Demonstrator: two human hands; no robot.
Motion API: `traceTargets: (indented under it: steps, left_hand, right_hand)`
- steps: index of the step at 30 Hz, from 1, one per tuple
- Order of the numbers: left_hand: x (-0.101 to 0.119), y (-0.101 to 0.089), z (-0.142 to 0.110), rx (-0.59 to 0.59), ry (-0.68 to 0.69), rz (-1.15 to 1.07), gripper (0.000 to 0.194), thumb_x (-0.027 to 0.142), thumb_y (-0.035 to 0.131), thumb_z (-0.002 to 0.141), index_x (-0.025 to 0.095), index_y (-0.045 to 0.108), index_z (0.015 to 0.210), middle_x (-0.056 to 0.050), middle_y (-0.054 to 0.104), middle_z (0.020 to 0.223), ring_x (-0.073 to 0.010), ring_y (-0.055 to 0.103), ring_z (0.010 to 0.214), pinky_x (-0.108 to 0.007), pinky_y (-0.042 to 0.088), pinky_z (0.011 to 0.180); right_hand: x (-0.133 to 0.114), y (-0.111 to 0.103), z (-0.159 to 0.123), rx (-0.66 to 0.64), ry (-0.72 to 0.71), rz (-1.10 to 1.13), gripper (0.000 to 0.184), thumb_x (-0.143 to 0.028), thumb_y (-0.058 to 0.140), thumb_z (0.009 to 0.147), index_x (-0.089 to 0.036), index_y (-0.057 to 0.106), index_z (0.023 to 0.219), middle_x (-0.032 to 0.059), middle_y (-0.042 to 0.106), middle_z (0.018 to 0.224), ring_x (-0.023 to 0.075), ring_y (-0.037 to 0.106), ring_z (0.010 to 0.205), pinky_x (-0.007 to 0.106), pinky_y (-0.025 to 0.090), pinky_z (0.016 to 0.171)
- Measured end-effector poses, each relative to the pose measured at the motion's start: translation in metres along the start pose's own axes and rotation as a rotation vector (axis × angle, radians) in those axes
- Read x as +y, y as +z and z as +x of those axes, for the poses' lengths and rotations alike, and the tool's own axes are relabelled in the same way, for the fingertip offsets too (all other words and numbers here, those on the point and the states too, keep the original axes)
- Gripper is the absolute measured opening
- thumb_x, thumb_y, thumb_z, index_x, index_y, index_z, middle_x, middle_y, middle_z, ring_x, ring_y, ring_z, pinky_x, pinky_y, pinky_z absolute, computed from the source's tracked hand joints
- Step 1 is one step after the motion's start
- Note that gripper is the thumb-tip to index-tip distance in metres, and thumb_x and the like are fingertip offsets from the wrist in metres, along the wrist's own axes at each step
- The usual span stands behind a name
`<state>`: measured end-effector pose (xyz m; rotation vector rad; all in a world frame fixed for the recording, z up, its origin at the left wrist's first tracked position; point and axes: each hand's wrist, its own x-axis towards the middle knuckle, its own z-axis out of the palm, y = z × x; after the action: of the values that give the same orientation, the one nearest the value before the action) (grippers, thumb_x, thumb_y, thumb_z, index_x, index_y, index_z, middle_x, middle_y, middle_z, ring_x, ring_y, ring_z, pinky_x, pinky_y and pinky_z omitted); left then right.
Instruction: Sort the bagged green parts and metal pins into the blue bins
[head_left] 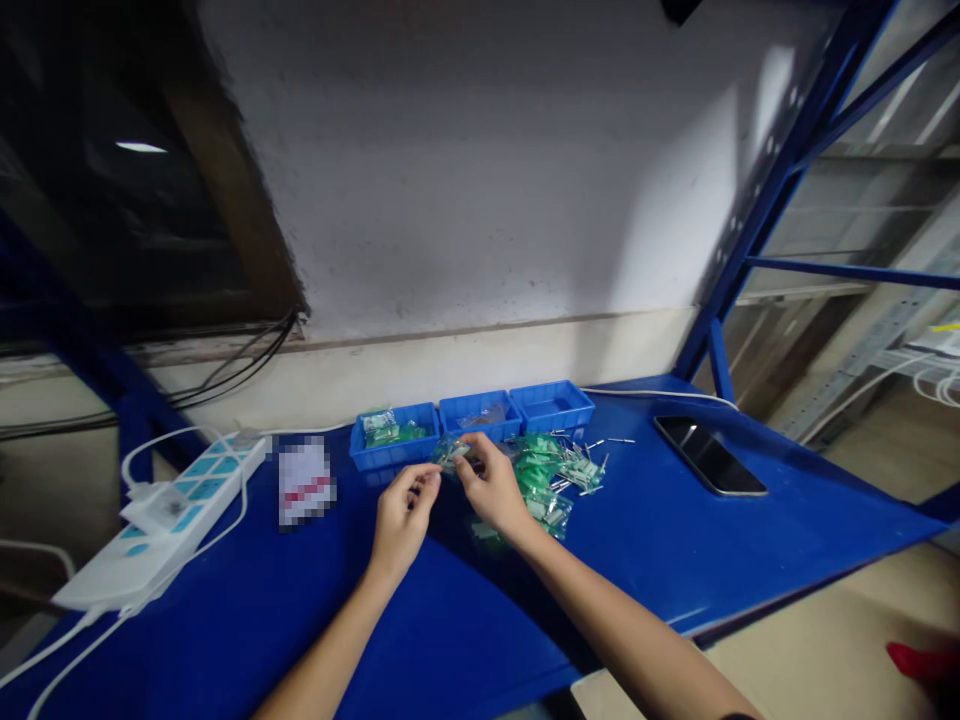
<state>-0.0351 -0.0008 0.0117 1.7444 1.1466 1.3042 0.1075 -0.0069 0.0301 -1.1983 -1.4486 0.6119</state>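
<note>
Close in front of the blue bins, my right hand (491, 485) pinches a small clear plastic bag (448, 452), whose contents are too blurred to name. My left hand (403, 515) is closed, thumb and forefinger pinched together at the bag's left edge. To the right of my right hand lies a heap of green and clear small bags (536, 465). Loose pale green pieces with thin metal pins (585, 470) spread from that heap. Part of the heap is hidden behind my right hand and wrist.
Three blue bins stand in a row: the left bin (394, 455) holds green packets, the middle bin (480, 405) clear bags, the right bin (553, 408) nothing visible. A phone (711, 456) lies right; a blurred-out card (306, 482) and white power strip (169, 525) lie left.
</note>
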Motion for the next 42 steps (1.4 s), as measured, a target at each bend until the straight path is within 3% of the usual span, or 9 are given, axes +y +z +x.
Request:
traceTargets:
  steps: [4,8,14,16,18,22,28,36,42]
  left_hand:
    - [-0.004,0.000,0.005,0.077,-0.299,-0.295,0.051,0.058,0.047,0.080,0.010,0.064,0.089,-0.004,0.059,0.068,-0.0118,0.052,0.057,-0.021,0.035,0.047]
    - [-0.006,0.003,0.006,0.045,-0.367,-0.415,0.044,0.049,0.064,0.070,0.011,0.063,0.091,-0.004,0.061,0.075,-0.0109,0.052,0.059,-0.019,0.035,0.048]
    - [-0.009,0.000,0.007,0.152,-0.158,-0.266,0.028,0.039,0.064,0.073,0.018,0.059,0.092,0.000,0.061,0.076,-0.0126,0.056,0.066,-0.021,0.041,0.057]
    - [-0.009,-0.002,0.007,0.165,-0.022,-0.118,0.019,0.035,0.060,0.077,0.019,0.060,0.088,-0.001,0.061,0.081,-0.0146,0.057,0.073,-0.023,0.043,0.062]
    - [-0.006,-0.003,0.005,0.123,0.134,0.055,0.013,0.030,0.056,0.080,0.020,0.063,0.084,-0.003,0.060,0.086,-0.0167,0.057,0.080,-0.025,0.044,0.066]
    - [-0.001,-0.001,0.001,0.032,0.311,0.264,0.015,0.022,0.051,0.082,0.022,0.066,0.082,-0.005,0.058,0.090,-0.0188,0.055,0.089,-0.029,0.044,0.077]
    - [-0.001,0.001,0.001,-0.010,0.101,0.145,0.019,0.034,0.053,0.082,0.021,0.063,0.090,-0.005,0.059,0.090,-0.0182,0.056,0.081,-0.027,0.043,0.068]
    - [-0.010,0.001,0.005,0.026,-0.302,-0.296,0.048,0.059,0.043,0.082,0.014,0.062,0.086,-0.004,0.059,0.073,-0.0140,0.051,0.064,-0.023,0.037,0.055]
    - [-0.009,0.001,0.006,0.033,-0.166,-0.196,0.028,0.042,0.061,0.076,0.018,0.059,0.091,-0.001,0.060,0.077,-0.0132,0.054,0.067,-0.021,0.040,0.059]
  right_hand:
    - [-0.003,0.000,-0.004,-0.051,-0.170,-0.138,0.023,-0.006,0.048,0.072,-0.021,0.061,0.083,0.0034,0.059,0.093,0.0187,0.053,0.092,0.033,0.041,0.084]
    - [-0.004,0.001,-0.009,-0.091,-0.215,-0.186,0.034,0.000,0.049,0.066,-0.022,0.064,0.086,0.0065,0.048,0.112,0.0213,0.043,0.112,0.039,0.035,0.097]
    - [-0.009,-0.002,-0.007,-0.114,-0.071,-0.149,0.023,-0.020,0.064,0.070,-0.023,0.067,0.092,0.0086,0.039,0.122,0.0265,0.036,0.120,0.043,0.033,0.099]
    - [-0.008,-0.003,-0.003,-0.124,0.039,-0.061,0.018,-0.035,0.060,0.076,-0.021,0.068,0.085,0.0079,0.050,0.107,0.0239,0.046,0.108,0.038,0.038,0.091]
    - [-0.006,-0.004,0.001,-0.162,0.159,0.057,0.033,-0.045,0.050,0.083,-0.017,0.065,0.074,0.0039,0.056,0.082,0.0182,0.053,0.084,0.031,0.042,0.076]
    - [0.001,-0.003,0.005,-0.157,0.246,0.169,0.035,-0.045,0.047,0.083,-0.016,0.055,0.065,-0.0044,0.043,0.055,0.0097,0.040,0.053,0.022,0.032,0.052]
    - [0.000,-0.002,0.001,-0.014,0.058,0.063,0.019,-0.029,0.050,0.081,-0.019,0.056,0.095,-0.0023,0.057,0.069,0.0118,0.049,0.057,0.023,0.037,0.054]
    - [-0.003,-0.002,-0.003,-0.031,-0.167,-0.112,0.029,-0.001,0.047,0.065,-0.021,0.062,0.080,0.0044,0.057,0.096,0.0199,0.053,0.096,0.034,0.042,0.085]
    - [0.006,0.002,-0.006,-0.035,-0.148,-0.197,0.037,0.001,0.049,0.063,-0.023,0.065,0.086,0.0081,0.044,0.112,0.0248,0.041,0.114,0.042,0.035,0.098]
